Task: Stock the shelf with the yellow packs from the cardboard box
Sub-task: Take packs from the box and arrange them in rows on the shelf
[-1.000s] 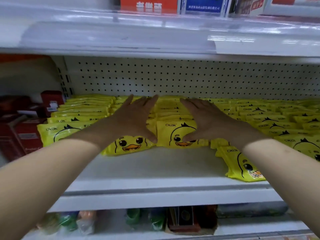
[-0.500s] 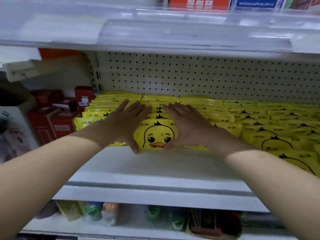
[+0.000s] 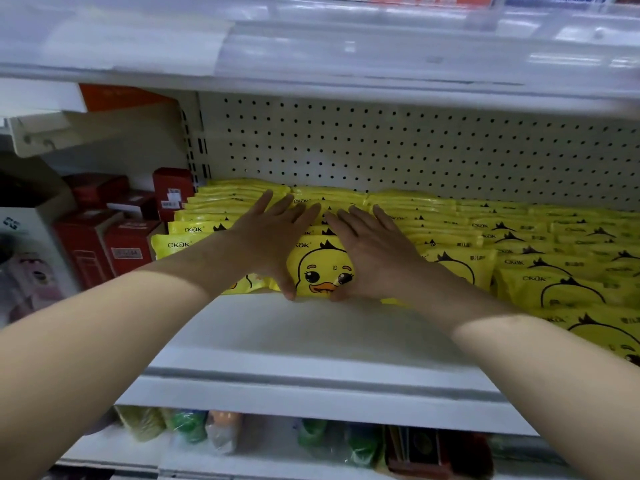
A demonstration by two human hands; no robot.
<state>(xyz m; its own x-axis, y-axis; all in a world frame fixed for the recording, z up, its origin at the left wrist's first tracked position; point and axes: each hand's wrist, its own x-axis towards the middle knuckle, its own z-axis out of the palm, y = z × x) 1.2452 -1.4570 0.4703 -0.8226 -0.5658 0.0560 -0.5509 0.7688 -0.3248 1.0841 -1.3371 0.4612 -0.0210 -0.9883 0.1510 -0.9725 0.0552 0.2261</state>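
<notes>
Left hand (image 3: 273, 237), right hand (image 3: 372, 251) spread flat, pressing front duck pack (image 3: 320, 271) on shelf (image 3: 294, 337)

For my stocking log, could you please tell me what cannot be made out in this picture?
Head view:
1. The cardboard box: out of frame.
2. The front duck pack: both sides covered by the left hand and right hand.
3. The yellow packs at far right: cut off by the frame edge.
4. The goods on the lower shelf: blurred, kind unclear.
5. Labels on the red boxes: too small to read.
</notes>
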